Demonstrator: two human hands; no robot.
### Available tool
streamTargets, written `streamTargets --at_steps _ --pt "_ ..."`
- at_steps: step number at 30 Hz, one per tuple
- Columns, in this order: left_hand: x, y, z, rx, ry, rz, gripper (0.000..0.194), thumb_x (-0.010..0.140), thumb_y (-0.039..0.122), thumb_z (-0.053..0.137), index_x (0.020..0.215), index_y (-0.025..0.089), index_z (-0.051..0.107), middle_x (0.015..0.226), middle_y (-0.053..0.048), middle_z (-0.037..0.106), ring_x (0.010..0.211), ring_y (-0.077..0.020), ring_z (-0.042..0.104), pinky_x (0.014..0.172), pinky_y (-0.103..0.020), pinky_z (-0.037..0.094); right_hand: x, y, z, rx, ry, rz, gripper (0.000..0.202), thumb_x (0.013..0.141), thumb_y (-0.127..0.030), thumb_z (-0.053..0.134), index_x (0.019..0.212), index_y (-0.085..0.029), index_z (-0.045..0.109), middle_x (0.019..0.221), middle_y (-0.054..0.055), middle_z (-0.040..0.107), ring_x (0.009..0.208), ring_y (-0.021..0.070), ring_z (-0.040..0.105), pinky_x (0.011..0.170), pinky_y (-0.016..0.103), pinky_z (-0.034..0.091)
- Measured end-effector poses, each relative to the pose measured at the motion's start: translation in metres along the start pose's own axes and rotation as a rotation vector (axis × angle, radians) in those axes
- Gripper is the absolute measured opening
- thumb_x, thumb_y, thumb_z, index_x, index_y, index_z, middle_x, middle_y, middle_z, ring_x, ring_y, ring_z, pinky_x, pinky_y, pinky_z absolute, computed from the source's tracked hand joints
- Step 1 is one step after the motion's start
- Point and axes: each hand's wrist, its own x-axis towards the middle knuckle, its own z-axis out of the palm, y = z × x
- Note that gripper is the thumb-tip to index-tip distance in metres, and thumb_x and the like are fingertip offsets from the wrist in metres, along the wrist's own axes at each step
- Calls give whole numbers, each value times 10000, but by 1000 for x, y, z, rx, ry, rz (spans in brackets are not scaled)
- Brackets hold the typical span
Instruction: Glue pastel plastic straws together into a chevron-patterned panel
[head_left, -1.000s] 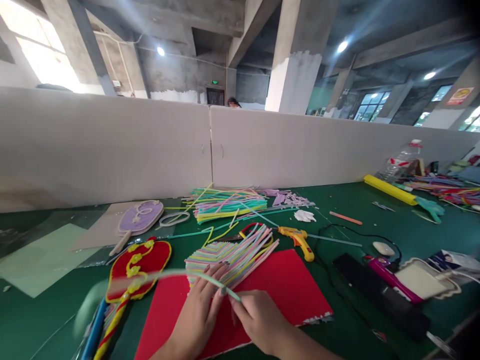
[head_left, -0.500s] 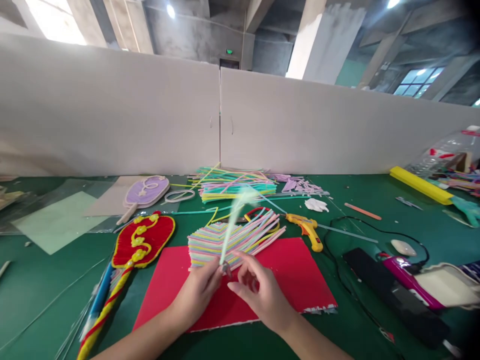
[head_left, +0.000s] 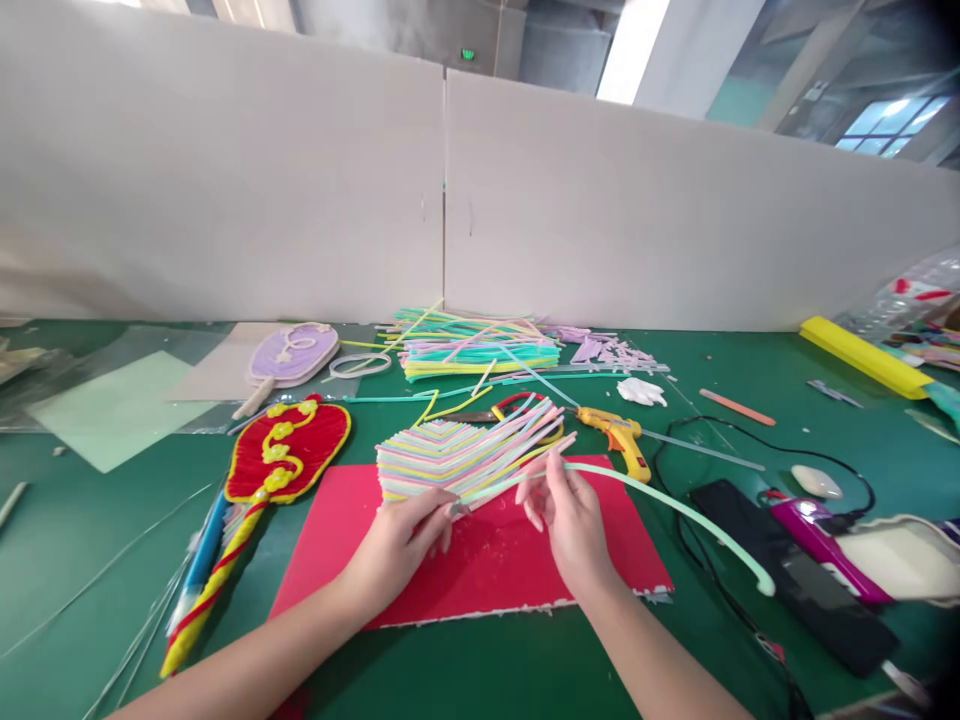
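A long pale green pipe cleaner (head_left: 694, 512) runs between both hands and bows out to the right, its tip bent over the black phone-like slab. My left hand (head_left: 409, 540) is closed on its left end, at the lower edge of the striped panel of pastel pipe cleaners (head_left: 442, 455). Further along, my right hand (head_left: 570, 510) pinches the same pipe cleaner between thumb and fingers. The panel has a chevron pattern with loose ends fanning to the upper right. It lies on a red board (head_left: 495, 570) with a ragged front edge.
A yellow glue gun (head_left: 619, 440) and red-handled scissors (head_left: 517, 405) lie behind the board. Bundled pipe cleaners (head_left: 480, 350) are at the back. To the left sit a red fan (head_left: 281, 450) and a purple fan (head_left: 292, 355). A black cable (head_left: 679, 500) loops at right.
The pipe cleaner has swung from upright down to the right. My right hand has moved right and closed on it. The view has tipped downward.
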Motion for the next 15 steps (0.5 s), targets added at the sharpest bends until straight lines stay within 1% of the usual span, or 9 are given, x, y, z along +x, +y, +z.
streamTargets --at_steps 2,4,8,10,12,15 --pt "2 1 -1 -60 38 -14 335 948 346 393 773 169 617 641 4 639 560 -100 573 581 -191 459 2 -1 -1 43 9 -10 390 836 -556 568 765 -173 579 577 -1 602 443 75 475 381 183 326" --pt "4 2 -2 -134 75 -21 337 939 358 418 762 163 627 701 -19 674 618 -114 611 616 -208 485 2 -2 -2 62 4 -18 378 838 -544 573 755 -175 575 579 -4 600 447 74 479 379 179 323" --pt "6 4 -3 -375 133 -99 378 940 447 396 938 141 619 826 -68 717 723 -161 668 651 -263 544 3 -3 -1 39 5 -23 385 846 -546 558 749 -175 583 594 6 612 455 75 483 376 178 315" --pt "6 3 -4 -440 140 -128 410 924 488 414 1008 134 604 895 -93 720 801 -185 679 678 -283 561 1 -2 0 11 -2 -21 384 858 -545 541 778 -174 600 629 23 639 461 77 489 379 181 320" --pt "7 3 -4 -440 127 -132 402 889 500 483 1009 139 613 939 -100 718 848 -196 679 703 -284 566 -2 0 2 -23 -56 -16 380 878 -536 514 820 -174 616 691 46 672 474 82 504 385 187 333" --pt "7 1 -5 -396 156 -130 344 844 477 565 952 157 635 932 -80 713 832 -193 682 708 -275 565 -8 2 7 -87 -208 -3 381 914 -511 460 858 -176 630 788 75 701 512 94 544 402 197 362"
